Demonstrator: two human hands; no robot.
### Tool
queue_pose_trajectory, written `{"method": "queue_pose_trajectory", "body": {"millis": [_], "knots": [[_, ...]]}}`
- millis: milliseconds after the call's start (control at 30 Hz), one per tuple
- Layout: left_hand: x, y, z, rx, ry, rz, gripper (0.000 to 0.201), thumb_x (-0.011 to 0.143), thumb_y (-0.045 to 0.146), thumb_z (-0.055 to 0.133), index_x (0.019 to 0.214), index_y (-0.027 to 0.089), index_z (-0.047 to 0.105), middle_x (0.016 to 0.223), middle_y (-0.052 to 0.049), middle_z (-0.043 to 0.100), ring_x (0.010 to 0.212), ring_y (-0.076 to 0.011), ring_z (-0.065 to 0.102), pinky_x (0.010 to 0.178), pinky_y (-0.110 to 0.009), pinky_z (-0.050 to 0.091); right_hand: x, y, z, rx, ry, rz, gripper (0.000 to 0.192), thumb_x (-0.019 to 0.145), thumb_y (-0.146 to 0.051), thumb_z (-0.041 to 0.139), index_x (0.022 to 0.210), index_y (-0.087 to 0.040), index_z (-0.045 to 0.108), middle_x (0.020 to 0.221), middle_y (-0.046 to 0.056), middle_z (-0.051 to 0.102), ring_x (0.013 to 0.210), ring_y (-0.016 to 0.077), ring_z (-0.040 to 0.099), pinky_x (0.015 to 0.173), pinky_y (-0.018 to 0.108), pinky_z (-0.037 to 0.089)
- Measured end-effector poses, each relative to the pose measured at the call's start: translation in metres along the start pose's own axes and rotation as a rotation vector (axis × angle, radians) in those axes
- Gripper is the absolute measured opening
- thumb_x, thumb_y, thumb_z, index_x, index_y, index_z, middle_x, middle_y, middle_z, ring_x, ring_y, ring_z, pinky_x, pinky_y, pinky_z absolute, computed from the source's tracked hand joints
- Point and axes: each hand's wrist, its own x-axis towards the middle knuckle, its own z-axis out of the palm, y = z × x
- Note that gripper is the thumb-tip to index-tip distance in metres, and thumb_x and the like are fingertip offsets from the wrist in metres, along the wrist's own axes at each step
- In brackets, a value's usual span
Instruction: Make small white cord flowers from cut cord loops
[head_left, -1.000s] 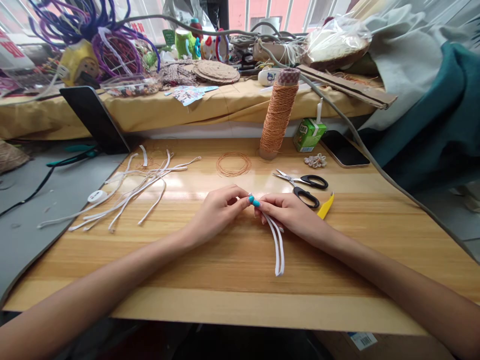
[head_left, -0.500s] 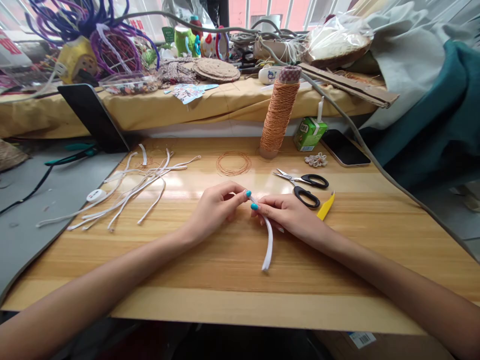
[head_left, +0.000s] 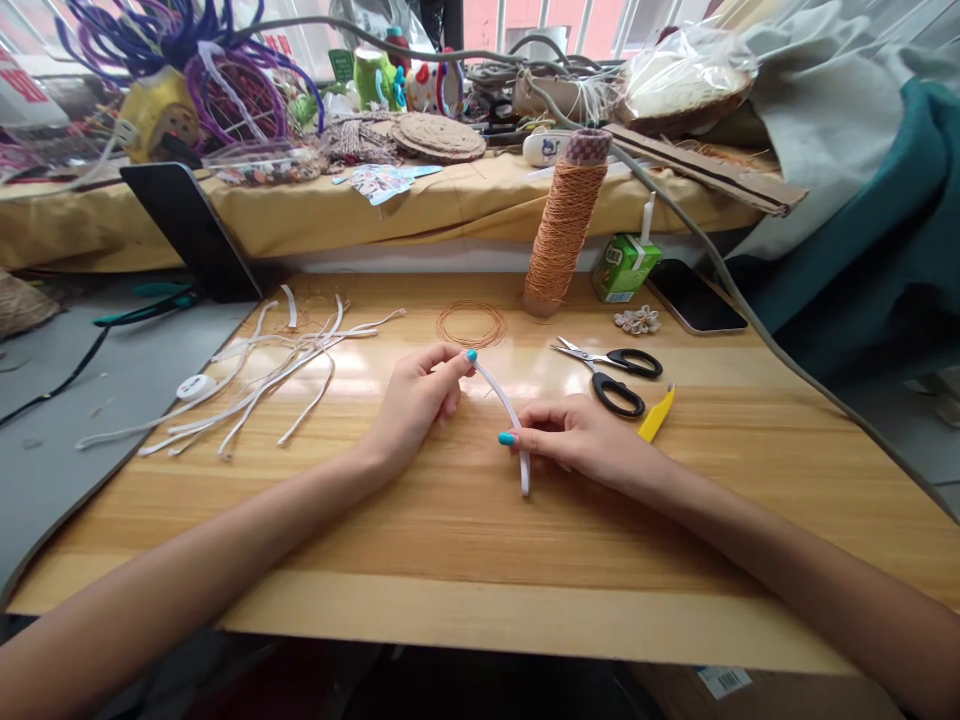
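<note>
A short white cord [head_left: 498,390], flat like a strip, curves between my two hands above the wooden table [head_left: 375,545]. My left hand [head_left: 429,388] pinches its upper end between thumb and fingertips. Lower down, my right hand [head_left: 559,432] grips the same cord between thumb and fingers, and its free end hangs just below the thumb. A thin thread-like strand shows beside the cord. Black-handled scissors [head_left: 611,370] lie partly spread behind my right hand, with a yellow tool [head_left: 658,412] close by. Beyond my left hand rests a coil of thin orange cord [head_left: 471,324].
Several loose white cords [head_left: 262,390] and a round white tape measure or disc [head_left: 196,387] lie left. At the back stand an orange cord spool [head_left: 566,230], a green drink carton [head_left: 626,265] and a leaning dark tablet [head_left: 187,230]. A phone [head_left: 697,296] lies right.
My hands have moved apart along the white cord, the left up and leftward, the right slightly down. More cord shows between them, and the hanging end below my right hand is shorter.
</note>
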Motion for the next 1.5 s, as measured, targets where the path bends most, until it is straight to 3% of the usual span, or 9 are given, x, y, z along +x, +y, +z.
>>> {"method": "queue_pose_trajectory", "body": {"millis": [267,467,633,833,1067,1500], "knots": [[0.006,-0.004,-0.002,-0.124,0.05,-0.03,0.018,0.077,0.032,0.05,0.07,0.016,0.05,0.038,0.007,0.038,0.032,-0.0033,0.029,0.032,-0.015,0.021,-0.003,-0.002,0.002,-0.044,-0.05,0.035,0.028,0.08,-0.036,0.045,0.062,-0.015,0.053,0.057,-0.002,0.051,0.045,0.0056,0.038,0.043,0.02,0.028],[0.01,-0.004,-0.004,-0.202,0.069,-0.041,0.015,0.077,0.03,0.048,0.068,0.017,0.046,0.04,0.008,0.038,0.031,-0.0036,0.031,0.031,-0.015,0.021,-0.003,-0.004,0.005,-0.108,0.047,0.011,0.025,0.079,-0.032,0.047,0.062,-0.015,0.053,0.064,-0.001,0.047,0.051,0.0063,0.043,0.049,0.02,0.034],[0.011,-0.005,-0.006,-0.213,0.072,-0.055,0.014,0.076,0.029,0.048,0.068,0.018,0.045,0.043,0.007,0.039,0.031,-0.0032,0.031,0.031,-0.015,0.021,-0.002,-0.001,0.002,-0.043,0.009,0.027,0.023,0.079,-0.032,0.047,0.081,-0.013,0.061,0.068,0.0,0.052,0.052,0.0066,0.043,0.049,0.02,0.034],[0.012,-0.004,-0.006,-0.221,0.132,-0.068,0.014,0.076,0.029,0.047,0.067,0.018,0.044,0.045,0.007,0.04,0.03,-0.0027,0.031,0.031,-0.015,0.022,0.0,0.003,0.001,0.044,0.059,0.084,0.023,0.075,-0.028,0.051,0.091,-0.013,0.06,0.063,-0.001,0.051,0.051,0.0067,0.045,0.046,0.019,0.035],[0.013,-0.006,-0.007,-0.232,0.158,-0.056,0.013,0.076,0.028,0.047,0.068,0.018,0.043,0.046,0.007,0.039,0.031,-0.003,0.032,0.031,-0.015,0.021,0.003,0.01,0.003,0.212,0.101,0.097,0.012,0.071,-0.024,0.056,0.075,-0.014,0.054,0.062,-0.001,0.056,0.055,0.0081,0.054,0.05,0.02,0.042],[0.014,-0.005,-0.008,-0.235,0.173,-0.045,0.013,0.077,0.027,0.047,0.068,0.018,0.044,0.044,0.007,0.039,0.03,-0.0034,0.032,0.03,-0.015,0.022,0.004,0.004,0.0,0.218,0.079,0.172,0.014,0.071,-0.021,0.057,0.08,-0.011,0.059,0.06,-0.002,0.054,0.051,0.0055,0.05,0.049,0.02,0.041]]}}
